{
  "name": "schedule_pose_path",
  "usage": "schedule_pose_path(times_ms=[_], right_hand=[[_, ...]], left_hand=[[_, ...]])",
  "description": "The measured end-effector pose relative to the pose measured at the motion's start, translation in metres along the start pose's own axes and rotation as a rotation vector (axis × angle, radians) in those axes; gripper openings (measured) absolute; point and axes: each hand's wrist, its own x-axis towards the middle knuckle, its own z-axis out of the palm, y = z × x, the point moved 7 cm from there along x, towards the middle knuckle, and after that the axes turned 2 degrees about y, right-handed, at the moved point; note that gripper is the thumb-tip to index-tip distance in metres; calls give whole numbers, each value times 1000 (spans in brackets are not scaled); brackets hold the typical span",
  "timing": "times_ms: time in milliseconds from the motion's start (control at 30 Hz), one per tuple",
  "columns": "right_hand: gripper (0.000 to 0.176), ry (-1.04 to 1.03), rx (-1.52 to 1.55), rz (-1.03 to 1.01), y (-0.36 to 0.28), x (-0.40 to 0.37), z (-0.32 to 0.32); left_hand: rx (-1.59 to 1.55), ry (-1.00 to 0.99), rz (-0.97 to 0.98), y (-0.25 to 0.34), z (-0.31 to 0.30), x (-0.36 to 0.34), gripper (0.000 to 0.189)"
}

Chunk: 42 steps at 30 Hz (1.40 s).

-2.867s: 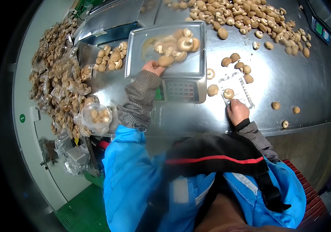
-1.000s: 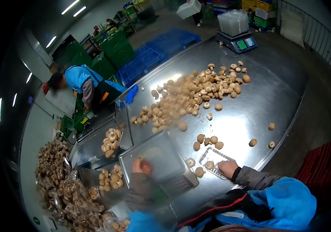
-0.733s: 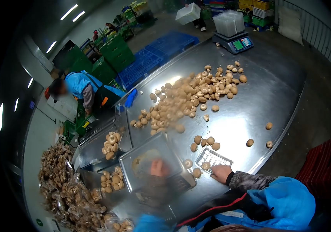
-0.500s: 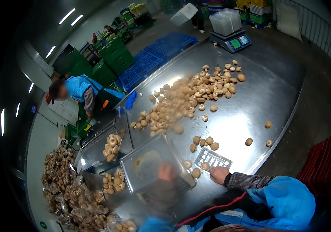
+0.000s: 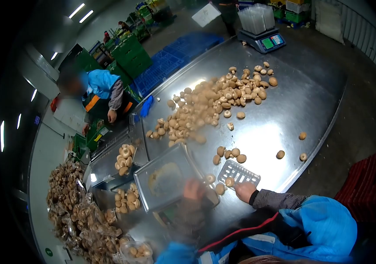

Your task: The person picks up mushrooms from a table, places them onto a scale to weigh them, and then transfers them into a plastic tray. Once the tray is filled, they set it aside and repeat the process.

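My right hand point(image 5: 245, 192) is closed at the near edge of a clear ribbed plastic tray point(image 5: 246, 177), its fingertips beside a brown mushroom point(image 5: 229, 181) at the tray's left corner. Another mushroom point(image 5: 220, 189) lies on the metal just left of these fingers. Motion blurs my left hand point(image 5: 194, 190), which is over the right side of a large rectangular metal pan point(image 5: 141, 185); its fingers and anything in them cannot be made out. Several mushrooms point(image 5: 241, 158) sit beyond the small tray.
A large mushroom heap point(image 5: 210, 103) covers the middle of the steel table point(image 5: 293, 101). A scale point(image 5: 265, 42) bearing clear trays stands at the far end. Bagged mushrooms point(image 5: 78, 207) are piled at lower left. Another person point(image 5: 104, 83) stands beyond the table's left side, near green crates point(image 5: 130, 55).
The view has shifted slightly. My right hand stays at the small tray's edge, my left hand over the pan. The other person has straightened somewhat, with a hand now raised.
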Motion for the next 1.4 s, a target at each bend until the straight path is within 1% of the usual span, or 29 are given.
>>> schedule_pose_path(times_ms=[33, 133, 200, 233, 267, 333, 367, 433, 533, 567, 667, 733, 767, 800, 867, 900, 933, 967, 1000, 1033, 1067, 1100, 1133, 1200, 1233, 1267, 1333, 1367, 1400], right_hand=[[11, -14, 10, 24, 0, 2, 0], [10, -105, 101, 100, 12, 4, 1], [10, -40, 70, 46, 17, 7, -17], [11, 1, 59, 48, 15, 12, -41], [11, 42, 44, 50, 12, 20, -71], [12, 68, 33, 0, 9, 36, -109], [13, 78, 18, -38, 6, 43, -126], [16, 114, -15, -224, -4, 46, -132], [16, 51, -56, -338, -19, 41, -115], [22, -2, -38, -318, -16, 41, -116], [43, 272, -83, -158, 3, 58, -176], [68, 287, -133, 29, 39, 71, -184], [76, 192, -31, 68, 67, 76, -164], [59, 54, 209, 155, 86, 81, -147], [38, -296, 836, 337, 126, 88, -101], [25, -264, 928, 389, 134, 92, -106], [20, -111, 1025, 449, 148, 92, -113], [20, 10, 950, 546, 172, 91, -114], [20, 108, 899, 577, 193, 87, -114], [20, 203, 845, 608, 213, 83, -113], [21, 277, 816, 572, 224, 83, -116], [21, 242, 810, 606, 225, 81, -121], [19, 310, 794, 579, 230, 81, -117], [18, 269, 750, 584, 235, 78, -109], [16, 238, 753, 604, 237, 76, -106], [19, 217, 770, 635, 240, 74, -103], [25, 161, 810, 689, 242, 71, -96], [20, 171, 922, 751, 236, 71, -97], [15, 171, 974, 759, 237, 71, -95]], left_hand=[[113, -4, 105, -2, 2, 6, 26], [298, -62, 146, -2, 9, -4, 26], [273, -126, 10, 16, 37, -22, 27], [226, -149, -71, 23, 51, -32, 28], [107, -162, -168, 25, 64, -37, 30], [87, -257, -250, 5, 77, -27, 36], [116, -230, -319, 8, 90, -30, 39], [177, -186, -437, 29, 127, -37, 45], [164, -219, -454, 5, 134, -5, 46], [240, -223, -458, -3, 130, 9, 46], [255, -298, -494, 9, 150, 13, 45], [384, -419, -446, 16, 173, 17, 43], [448, -484, -424, 14, 184, 20, 42], [475, -502, -363, 13, 193, 28, 42], [525, -541, -230, 10, 209, 48, 42], [684, -541, -54, 14, 207, 71, 44], [640, -467, -56, 24, 209, 85, 46], [596, -391, -62, 34, 211, 96, 47], [553, -314, -68, 40, 213, 109, 49], [726, -314, 127, 33, 215, 136, 51], [893, -308, 330, 13, 214, 173, 54], [1054, -295, 537, 5, 220, 196, 56], [1150, -316, 504, 1, 231, 208, 59], [1337, -355, 429, -12, 253, 225, 63], [1405, -338, 477, -18, 260, 228, 58], [1432, -375, 440, -27, 262, 229, 55], [1488, -437, 355, -3, 275, 203, 48], [1424, -393, 383, -3, 273, 201, 35], [1340, -352, 389, 3, 269, 194, 28]])
